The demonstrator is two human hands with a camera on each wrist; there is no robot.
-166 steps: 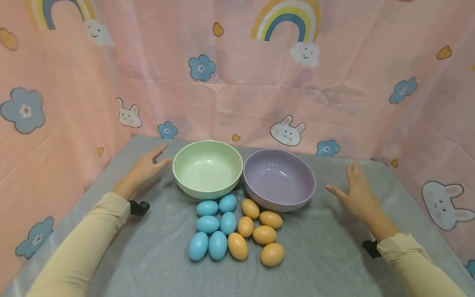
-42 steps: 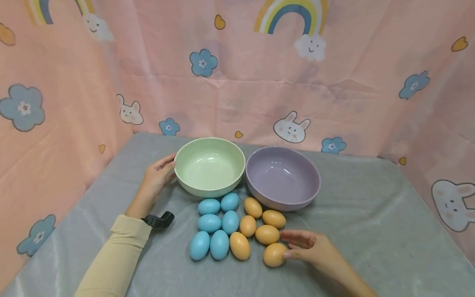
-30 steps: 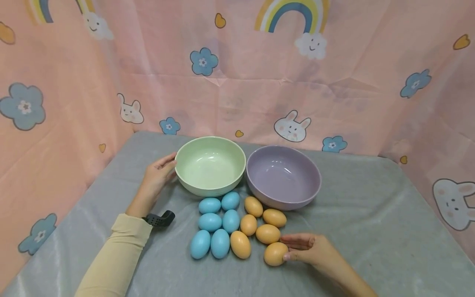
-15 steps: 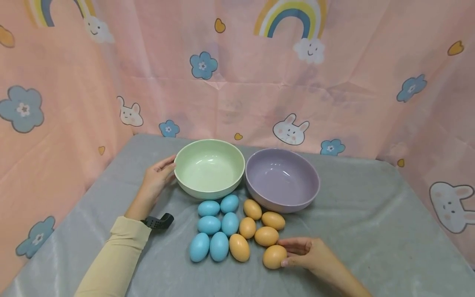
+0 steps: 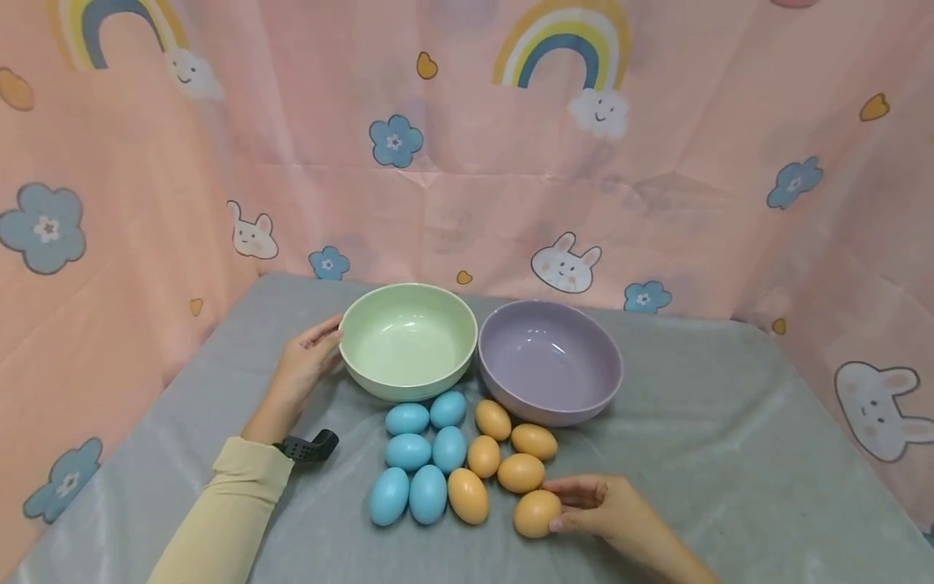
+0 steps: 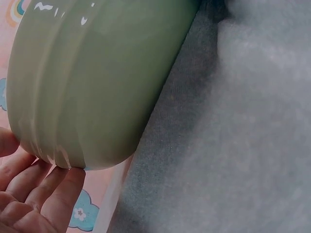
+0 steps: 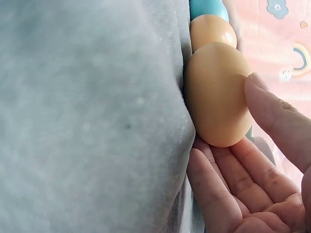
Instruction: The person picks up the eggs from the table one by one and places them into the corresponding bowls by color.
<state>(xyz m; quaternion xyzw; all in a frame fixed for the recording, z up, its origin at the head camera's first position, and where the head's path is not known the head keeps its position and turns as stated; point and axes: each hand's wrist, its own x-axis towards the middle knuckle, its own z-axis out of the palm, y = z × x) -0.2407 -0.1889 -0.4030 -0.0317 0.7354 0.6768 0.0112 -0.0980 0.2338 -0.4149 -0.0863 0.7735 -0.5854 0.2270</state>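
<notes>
A pale green bowl [image 5: 409,341] and a purple bowl [image 5: 550,365] stand side by side on grey cloth. My left hand [image 5: 302,365] rests its fingertips on the green bowl's outer left side; in the left wrist view its fingers [image 6: 63,194] touch the wall, thumb near the rim. In front lie blue eggs [image 5: 409,452] and yellow-orange eggs [image 5: 521,473] in loose rows. My right hand [image 5: 609,515] pinches the nearest right orange egg [image 5: 537,514], which sits on the cloth. The right wrist view shows the thumb on this egg's side and fingers at its end.
Grey cloth covers the table [image 5: 730,454]. A pink printed curtain [image 5: 452,219] hangs behind and at both sides. A black wrist strap mount [image 5: 314,446] sticks out by the left cuff, near the blue eggs.
From apart on both sides, my left hand came to the green bowl and my right hand to the front orange egg. Over the last second both stay put; only the head view shifts slightly.
</notes>
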